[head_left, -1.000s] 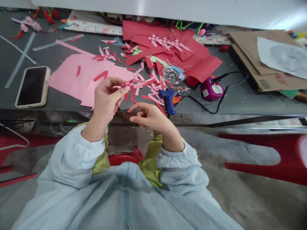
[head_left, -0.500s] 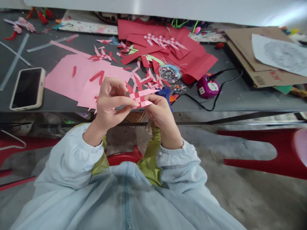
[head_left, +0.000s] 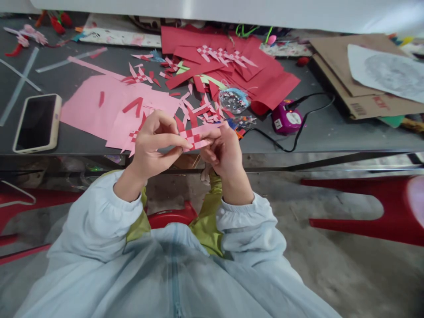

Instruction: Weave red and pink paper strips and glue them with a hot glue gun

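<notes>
"Left hand [head_left: 154, 143] was pinching the near-left side of the woven red-and-pink paper piece [head_left: 192, 138]!"

"And the right hand [head_left: 227, 148]?"

"Thumb and fingers were at a pink strip [head_left: 210, 130] on its right side; whether they pinched it, I couldn't tell."

"Where was the piece?"

"Between both hands, above the table's [head_left: 318, 137] near side, right of the pink sheets [head_left: 89, 104]!"

"The step?"

"Strip-adjusting, I judged; the next move called for a steady left pinch and careful right fingertips."
</notes>
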The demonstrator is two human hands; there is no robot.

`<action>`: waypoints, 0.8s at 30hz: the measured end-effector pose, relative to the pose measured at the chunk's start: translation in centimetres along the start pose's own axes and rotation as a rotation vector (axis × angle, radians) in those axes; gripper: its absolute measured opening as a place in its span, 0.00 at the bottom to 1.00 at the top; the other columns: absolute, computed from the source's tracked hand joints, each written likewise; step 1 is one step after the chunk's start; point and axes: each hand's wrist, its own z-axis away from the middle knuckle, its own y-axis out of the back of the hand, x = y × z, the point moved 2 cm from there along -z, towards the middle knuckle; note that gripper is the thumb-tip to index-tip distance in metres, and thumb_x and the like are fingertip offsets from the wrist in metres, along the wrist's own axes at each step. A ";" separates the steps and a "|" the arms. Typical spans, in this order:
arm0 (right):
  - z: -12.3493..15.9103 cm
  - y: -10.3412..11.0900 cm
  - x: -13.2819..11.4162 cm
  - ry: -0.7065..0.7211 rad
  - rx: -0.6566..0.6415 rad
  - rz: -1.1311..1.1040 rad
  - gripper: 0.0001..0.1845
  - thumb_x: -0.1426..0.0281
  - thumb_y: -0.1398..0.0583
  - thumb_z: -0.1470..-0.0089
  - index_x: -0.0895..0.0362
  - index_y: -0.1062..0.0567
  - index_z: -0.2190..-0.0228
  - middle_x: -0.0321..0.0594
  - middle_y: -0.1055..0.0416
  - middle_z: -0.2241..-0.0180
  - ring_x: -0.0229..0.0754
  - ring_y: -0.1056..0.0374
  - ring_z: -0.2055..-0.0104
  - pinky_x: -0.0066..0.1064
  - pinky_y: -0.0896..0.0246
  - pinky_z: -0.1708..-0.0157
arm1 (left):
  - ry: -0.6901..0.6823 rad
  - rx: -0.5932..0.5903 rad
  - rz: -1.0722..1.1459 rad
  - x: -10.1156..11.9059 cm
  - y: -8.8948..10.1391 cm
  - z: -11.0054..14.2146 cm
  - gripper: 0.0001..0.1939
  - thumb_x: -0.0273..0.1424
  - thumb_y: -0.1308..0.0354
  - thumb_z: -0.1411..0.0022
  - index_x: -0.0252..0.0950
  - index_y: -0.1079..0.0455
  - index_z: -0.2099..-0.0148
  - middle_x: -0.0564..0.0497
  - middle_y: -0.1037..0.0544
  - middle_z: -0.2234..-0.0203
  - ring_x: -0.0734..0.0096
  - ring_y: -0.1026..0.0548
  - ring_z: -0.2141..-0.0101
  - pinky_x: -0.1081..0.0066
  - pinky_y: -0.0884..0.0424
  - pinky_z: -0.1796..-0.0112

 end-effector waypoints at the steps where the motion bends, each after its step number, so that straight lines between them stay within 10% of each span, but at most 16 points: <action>1: 0.0 0.0 0.0 0.016 0.010 0.003 0.32 0.39 0.43 0.48 0.56 0.26 0.74 0.25 0.49 0.92 0.28 0.64 0.90 0.27 0.69 0.88 | 0.010 -0.007 0.004 0.0 0.0 0.1 0.04 0.28 0.35 0.38 0.45 0.23 0.64 0.52 0.33 0.69 0.75 0.30 0.70 0.72 0.33 0.75; 14: 0.1 -0.6 0.3 -0.057 -0.095 0.179 0.23 0.52 0.41 0.43 0.60 0.22 0.69 0.26 0.45 0.88 0.27 0.57 0.86 0.26 0.67 0.85 | 0.424 0.178 0.023 -1.3 0.2 1.1 0.03 0.32 0.31 0.41 0.44 0.23 0.66 0.55 0.32 0.71 0.79 0.35 0.75 0.73 0.35 0.75; 24: 0.0 -3.1 1.8 -0.013 -0.190 0.184 0.29 0.54 0.23 0.69 0.59 0.24 0.69 0.21 0.46 0.87 0.26 0.56 0.83 0.27 0.64 0.81 | 0.418 0.174 -0.139 -0.8 -0.2 0.9 0.08 0.22 0.36 0.44 0.42 0.23 0.67 0.54 0.31 0.72 0.80 0.37 0.77 0.72 0.36 0.76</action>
